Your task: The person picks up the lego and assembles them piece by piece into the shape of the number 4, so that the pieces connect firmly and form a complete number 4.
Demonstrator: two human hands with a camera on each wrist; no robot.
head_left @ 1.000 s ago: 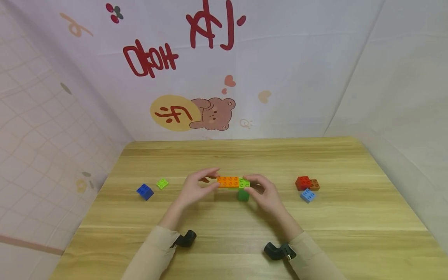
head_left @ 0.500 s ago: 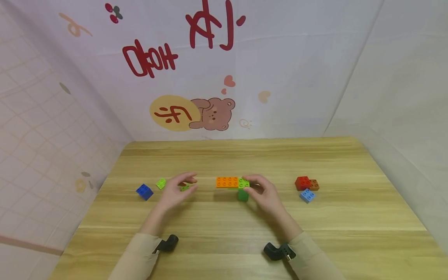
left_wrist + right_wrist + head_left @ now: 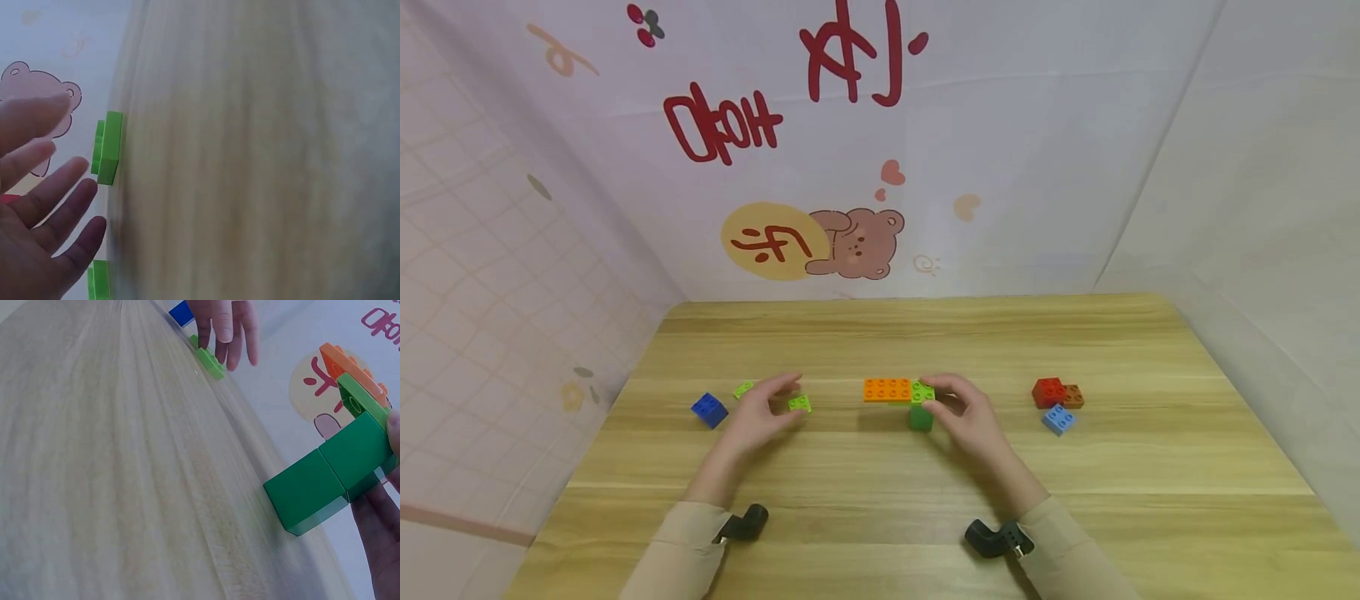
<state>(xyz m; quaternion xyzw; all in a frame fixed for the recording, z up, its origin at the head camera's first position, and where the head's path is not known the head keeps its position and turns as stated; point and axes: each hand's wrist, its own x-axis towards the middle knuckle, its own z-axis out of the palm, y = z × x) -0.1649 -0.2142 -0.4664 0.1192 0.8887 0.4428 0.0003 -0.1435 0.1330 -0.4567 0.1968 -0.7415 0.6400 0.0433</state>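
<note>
My left hand (image 3: 758, 419) is around a flat lime-green toy brick (image 3: 800, 403) on the table, thumb and fingers on either side. In the left wrist view the fingers are loosely spread and apart from that brick (image 3: 110, 149). My right hand (image 3: 976, 423) grips the top of a small toy-brick build. Two dark green bricks (image 3: 331, 472) are stacked upright as its column. Above them sits a lime-green plate (image 3: 922, 392), and an orange eight-stud plate (image 3: 887, 390) sticks out to the left over the table.
Left of my left hand lie a blue brick (image 3: 709, 410) and a second lime-green brick (image 3: 743, 389), partly hidden by the hand. Over on the right, a red brick (image 3: 1049, 392), a brown brick (image 3: 1073, 396) and a light blue brick (image 3: 1059, 419) sit together. A printed cloth (image 3: 1030, 150) hangs behind the table.
My left hand has left the orange plate and moved left, down to the flat lime-green brick. My right hand has stayed on the build.
</note>
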